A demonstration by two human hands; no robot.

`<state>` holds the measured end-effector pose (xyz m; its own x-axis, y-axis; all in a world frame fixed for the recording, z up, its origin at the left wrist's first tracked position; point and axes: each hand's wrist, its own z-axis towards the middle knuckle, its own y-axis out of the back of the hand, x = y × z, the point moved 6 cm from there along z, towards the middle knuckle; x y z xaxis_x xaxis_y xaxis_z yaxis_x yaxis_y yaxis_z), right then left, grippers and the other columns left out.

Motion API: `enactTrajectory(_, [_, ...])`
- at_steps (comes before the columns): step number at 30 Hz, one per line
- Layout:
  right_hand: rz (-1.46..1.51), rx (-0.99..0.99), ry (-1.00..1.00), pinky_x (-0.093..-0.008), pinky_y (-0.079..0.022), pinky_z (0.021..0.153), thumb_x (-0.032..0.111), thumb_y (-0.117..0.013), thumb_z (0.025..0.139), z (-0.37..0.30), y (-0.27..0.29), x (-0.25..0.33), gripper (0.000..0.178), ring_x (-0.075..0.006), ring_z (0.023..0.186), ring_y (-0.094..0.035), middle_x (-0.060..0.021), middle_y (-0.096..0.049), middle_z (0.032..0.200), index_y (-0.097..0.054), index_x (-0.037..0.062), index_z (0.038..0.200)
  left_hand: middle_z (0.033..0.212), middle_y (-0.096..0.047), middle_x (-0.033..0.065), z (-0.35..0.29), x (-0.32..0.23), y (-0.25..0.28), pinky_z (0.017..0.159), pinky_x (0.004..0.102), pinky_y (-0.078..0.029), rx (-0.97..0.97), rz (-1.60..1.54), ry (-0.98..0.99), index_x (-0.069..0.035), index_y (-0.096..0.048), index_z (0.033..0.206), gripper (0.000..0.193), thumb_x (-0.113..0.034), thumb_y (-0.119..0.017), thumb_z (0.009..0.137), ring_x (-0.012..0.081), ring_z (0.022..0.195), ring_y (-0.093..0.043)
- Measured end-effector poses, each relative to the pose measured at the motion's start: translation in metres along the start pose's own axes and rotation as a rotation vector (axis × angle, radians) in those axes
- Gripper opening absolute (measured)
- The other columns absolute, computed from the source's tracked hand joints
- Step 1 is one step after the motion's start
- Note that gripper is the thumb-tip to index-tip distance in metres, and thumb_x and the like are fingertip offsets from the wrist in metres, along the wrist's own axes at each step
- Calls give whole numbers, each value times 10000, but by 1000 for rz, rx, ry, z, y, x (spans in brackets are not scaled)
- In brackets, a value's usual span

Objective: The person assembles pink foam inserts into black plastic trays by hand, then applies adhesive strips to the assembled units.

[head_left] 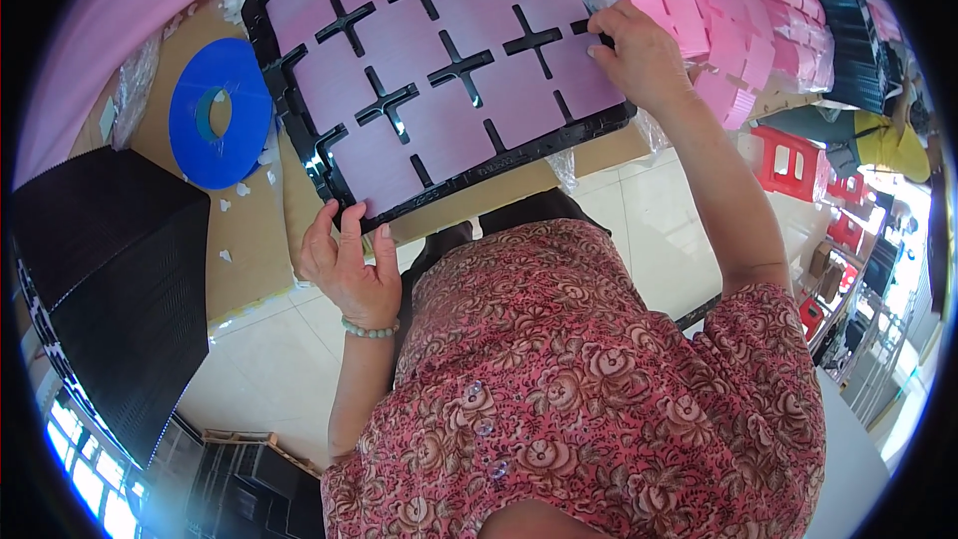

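Note:
A black plastic tray with cross-shaped dividers lies in front of me, its compartments showing flat mauve-pink surfaces. At the tray's near left corner is my left hand. Its fingers are spread and the tips touch the rim; the thumb stands apart from them. My right hand is closed at the tray's right edge, with fingers curled over the rim and the thumb by a divider tab. What lies under its fingertips is partly hidden. A beaded bracelet circles my left wrist.
A blue disc-shaped roll lies on the brown tabletop among white scraps. Stacked black trays stand at left. Pink pieces in clear plastic are heaped at right. Farther right are red stools and a person in yellow.

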<state>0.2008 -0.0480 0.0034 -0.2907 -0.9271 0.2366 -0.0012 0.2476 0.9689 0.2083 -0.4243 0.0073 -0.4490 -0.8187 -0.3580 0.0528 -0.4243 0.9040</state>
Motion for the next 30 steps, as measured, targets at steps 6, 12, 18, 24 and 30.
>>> enactTrajectory(6, [58, 24, 87, -431, -493, 743, 122, -611, 797, 2, -5, -4, 57, -317, 881, -595, -92, -583, 929, -612, 92, 846, 1218, -564, 93, 0, -3, 0, 962, 414, -340, -22, -31, 12, -121, -655, 1108, 320, -240, -691, 813, 291, 1134, -478])
enactTrajectory(12, [253, 0, -101, -391, -487, 658, 118, -573, 839, -32, 16, -14, 132, -294, 669, -610, -111, -632, 756, -656, 79, 934, 1179, -580, 76, -2, -2, 2, 945, 406, -347, -43, -9, 35, -113, -661, 1091, 297, -225, -692, 818, 278, 1109, -490])
enactTrajectory(18, [938, 266, -711, -224, -415, 413, 121, -514, 924, -82, -6, -31, 238, -78, 461, -503, -43, -606, 663, -663, -32, 1030, 1093, -612, 64, 9, -6, 5, 910, 397, -367, -67, 26, 7, -115, -680, 1053, 253, -203, -690, 816, 264, 1041, -522])
enactTrajectory(24, [1183, 126, -922, -235, -431, 432, 141, -523, 933, -101, -18, -33, 237, -82, 459, -490, -20, -579, 650, -629, -22, 1068, 1053, -623, 57, 24, -11, 8, 886, 393, -376, -89, -19, -45, -124, -692, 1020, 222, -196, -690, 809, 257, 1004, -534])
enactTrajectory(30, [1247, 77, -963, -237, -437, 439, 157, -541, 932, -94, -25, -23, 201, -82, 465, -497, -13, -580, 650, -644, 18, 1036, 1042, -624, 49, 19, -18, 4, 874, 390, -375, -85, -27, -78, -127, -693, 1017, 224, -200, -695, 805, 251, 993, -540])
